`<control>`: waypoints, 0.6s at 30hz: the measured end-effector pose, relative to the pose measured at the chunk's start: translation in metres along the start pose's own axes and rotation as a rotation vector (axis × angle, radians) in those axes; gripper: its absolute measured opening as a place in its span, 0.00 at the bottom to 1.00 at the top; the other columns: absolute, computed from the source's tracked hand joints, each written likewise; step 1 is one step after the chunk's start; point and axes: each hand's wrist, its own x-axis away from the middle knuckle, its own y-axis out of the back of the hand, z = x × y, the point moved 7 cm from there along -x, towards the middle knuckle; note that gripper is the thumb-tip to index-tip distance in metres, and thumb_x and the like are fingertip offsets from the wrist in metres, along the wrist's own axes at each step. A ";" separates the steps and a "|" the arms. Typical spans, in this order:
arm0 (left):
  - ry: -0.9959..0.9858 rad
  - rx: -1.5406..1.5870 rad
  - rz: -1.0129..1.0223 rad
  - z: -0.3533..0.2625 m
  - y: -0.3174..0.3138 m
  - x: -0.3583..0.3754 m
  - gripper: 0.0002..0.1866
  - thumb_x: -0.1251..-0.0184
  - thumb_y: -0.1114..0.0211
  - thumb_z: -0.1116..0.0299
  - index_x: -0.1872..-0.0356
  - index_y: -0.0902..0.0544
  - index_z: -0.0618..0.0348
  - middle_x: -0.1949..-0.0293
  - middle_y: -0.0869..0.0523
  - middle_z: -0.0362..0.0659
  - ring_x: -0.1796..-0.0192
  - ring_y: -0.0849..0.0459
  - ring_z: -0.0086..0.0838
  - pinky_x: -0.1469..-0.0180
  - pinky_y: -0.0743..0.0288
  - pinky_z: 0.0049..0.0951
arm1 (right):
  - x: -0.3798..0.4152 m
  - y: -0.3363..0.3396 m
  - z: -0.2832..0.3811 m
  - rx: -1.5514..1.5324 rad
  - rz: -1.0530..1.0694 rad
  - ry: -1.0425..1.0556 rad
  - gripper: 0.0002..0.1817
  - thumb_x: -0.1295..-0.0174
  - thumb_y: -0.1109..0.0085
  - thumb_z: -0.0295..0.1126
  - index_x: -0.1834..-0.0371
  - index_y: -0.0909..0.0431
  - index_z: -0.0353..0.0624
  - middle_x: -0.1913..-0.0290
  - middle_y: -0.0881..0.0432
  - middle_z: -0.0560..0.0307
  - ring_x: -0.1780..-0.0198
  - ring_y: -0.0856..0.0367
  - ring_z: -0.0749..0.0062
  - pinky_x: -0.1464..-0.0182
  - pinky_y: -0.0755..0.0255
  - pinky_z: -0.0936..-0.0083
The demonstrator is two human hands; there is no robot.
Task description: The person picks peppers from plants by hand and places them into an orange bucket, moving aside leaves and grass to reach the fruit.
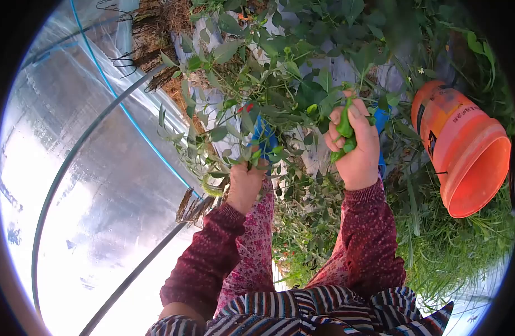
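Note:
Several green peppers (345, 126) are bunched in my right hand (359, 151), with the fingers curled around them. My left hand (246, 185) is closed on a branch of a pepper plant (250, 163), low among the leaves. Its fingertips are partly hidden by foliage. A curved, pale green pepper (211, 187) hangs just left of that hand. Small red fruit (248, 107) shows among the leaves above it. Leafy pepper plants (291, 67) spread in front of both hands.
An orange bucket (459, 145) lies tilted on the right, its mouth facing toward me. Clear plastic sheeting (100, 185) with curved hoop poles (59, 179) and a blue cord (123, 106) runs along the left. Grass (442, 246) grows at the lower right.

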 end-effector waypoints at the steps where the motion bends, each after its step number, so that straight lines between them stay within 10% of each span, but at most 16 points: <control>1: -0.007 0.008 0.005 0.006 -0.003 -0.017 0.13 0.36 0.44 0.73 0.50 0.23 0.60 0.63 0.18 0.42 0.62 0.21 0.20 0.63 0.24 0.24 | -0.001 -0.005 0.005 -0.142 0.099 0.024 0.27 0.37 0.47 0.34 0.33 0.40 0.48 0.69 0.27 0.61 0.78 0.36 0.83 0.76 0.40 0.84; 7: -0.160 0.642 -0.291 0.051 0.014 -0.114 0.13 0.34 0.41 0.61 0.55 0.23 0.56 0.69 0.20 0.38 0.72 0.23 0.23 0.69 0.25 0.25 | 0.002 0.002 0.011 -0.061 0.089 0.096 0.29 0.36 0.49 0.36 0.32 0.43 0.44 0.68 0.27 0.58 0.79 0.36 0.80 0.77 0.41 0.81; 8: -0.235 0.878 0.029 0.065 0.014 -0.140 0.14 0.34 0.41 0.58 0.54 0.23 0.56 0.69 0.20 0.38 0.71 0.23 0.21 0.68 0.25 0.24 | 0.000 0.005 0.007 -0.109 0.063 0.072 0.30 0.36 0.48 0.36 0.32 0.43 0.43 0.68 0.27 0.57 0.79 0.36 0.81 0.77 0.41 0.81; 11: -0.241 0.644 -0.049 0.024 0.033 -0.142 0.13 0.37 0.38 0.53 0.68 0.22 0.51 0.73 0.22 0.31 0.68 0.22 0.19 0.73 0.24 0.23 | -0.001 0.007 0.007 -0.106 0.030 0.063 0.29 0.38 0.46 0.34 0.34 0.41 0.41 0.69 0.26 0.57 0.79 0.35 0.80 0.77 0.41 0.82; 18: -0.325 0.451 0.026 0.010 0.048 -0.125 0.12 0.37 0.37 0.61 0.58 0.21 0.57 0.63 0.19 0.39 0.61 0.20 0.26 0.67 0.24 0.22 | 0.002 0.005 -0.003 0.059 0.089 -0.137 0.22 0.38 0.45 0.33 0.42 0.33 0.37 0.70 0.25 0.58 0.77 0.30 0.81 0.78 0.37 0.83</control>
